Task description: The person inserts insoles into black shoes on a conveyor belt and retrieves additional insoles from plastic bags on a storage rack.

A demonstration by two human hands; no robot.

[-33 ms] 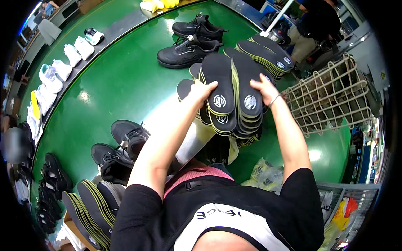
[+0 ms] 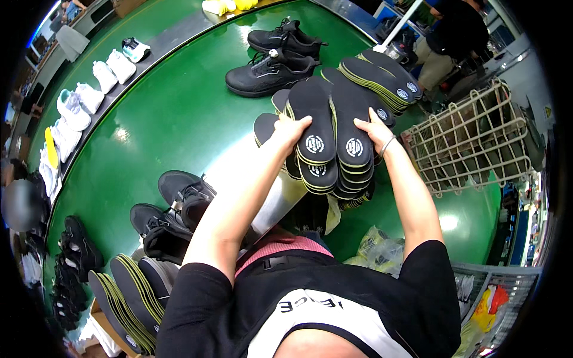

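Note:
Black insoles with yellow-green edges and white round prints fill the space between my hands. My left hand [image 2: 290, 131] is closed on the left-hand insoles [image 2: 314, 113], its thumb lying over their top face. On the other side, my right hand [image 2: 377, 131] grips the right-hand insoles [image 2: 351, 116] by their outer edge, thumb on top. Fingers of both hands are mostly hidden beneath. Lower insoles [image 2: 317, 178] show under the held ones, toward me. Just beyond my right hand, another stack of insoles [image 2: 376, 80] lies fanned out.
Black shoes [image 2: 271, 73] stand on the green table [image 2: 149, 128] at the far side, more black shoes [image 2: 170, 224] by my left forearm. White shoes [image 2: 74, 110] line the left ledge. Insole stacks [image 2: 128, 298] sit at lower left. A wire basket [image 2: 471, 137] stands right; a person [image 2: 456, 30] is beyond.
The insoles in my right hand have tilted slightly, so fewer of their layered edges show on the left side. My hands stay in nearly the same place.

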